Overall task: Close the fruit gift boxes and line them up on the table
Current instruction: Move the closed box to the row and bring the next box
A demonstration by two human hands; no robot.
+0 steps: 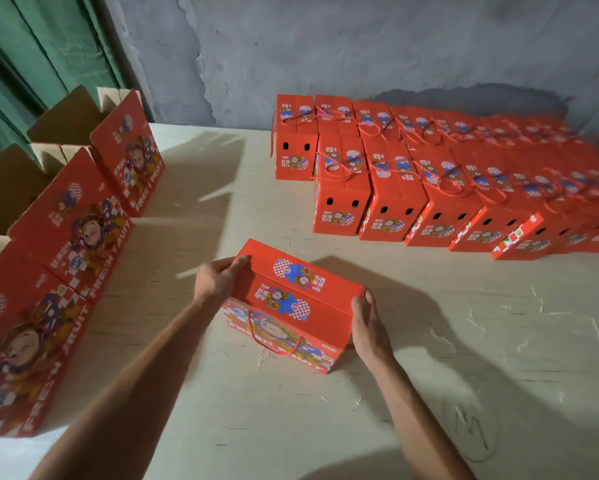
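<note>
- Gift box [293, 303], red printed cardboard, sits closed near the middle of the table [429, 393], turned at an angle to the table's edges; its red cord handle [274, 344] hangs down the near printed face.
- Your left hand [218, 278] grips the box's far-left end, fingers curled over the top edge.
- Your right hand [365, 327] lies against the near-right end, fingers nearly straight and pressed flat to the panel, thumb at the top corner.
- Open tabletop surrounds the box on every side; the widest bare stretch lies toward you and to your right.
- Closed boxes [412, 188] stand in two rows at the far right, touching side by side, well apart from the held box; the back row sits close to the wall [360, 46].
- Right end of both rows is blurred and cut off by the frame, so you cannot count them.
- Open boxes [73, 230] line the left edge, brown flaps up; their interiors are hidden from you, and the nearest is cropped.
- Table surface is pale, matt and scattered with thin straw-like scraps [471, 323].
- Wall is rough, mottled grey; green pleated curtain [31, 57] hangs at upper left.
</note>
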